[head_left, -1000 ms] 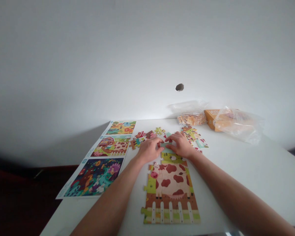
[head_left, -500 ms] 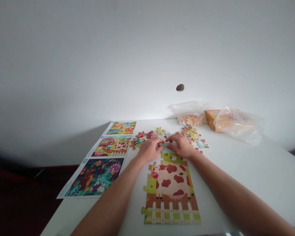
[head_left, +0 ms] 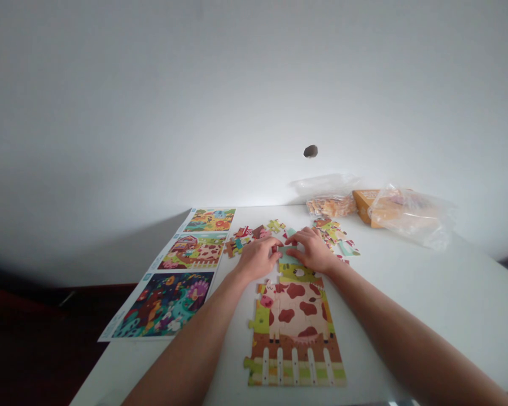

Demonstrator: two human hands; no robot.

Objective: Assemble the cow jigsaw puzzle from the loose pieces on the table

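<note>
Puzzle (head_left: 300, 316), head view: part-built, flat on the table (head_left: 432, 287), cow and fence nearest the person. Left hand (head_left: 257, 258) and right hand (head_left: 315, 251) meet at its far end, fingers bent at a pale blue-green piece (head_left: 286, 259); cannot tell whether either pinches it.

Technique (judgement): keep the piece level, line up tab and slot, press evenly, brace the neighbouring row against sliding.

Writing: orange box (head_left: 365, 207) bears pale lettering, too blurred to read; picture sheet (head_left: 185, 270) carries small blue-tagged labels, illegible. No brand made out.
</note>
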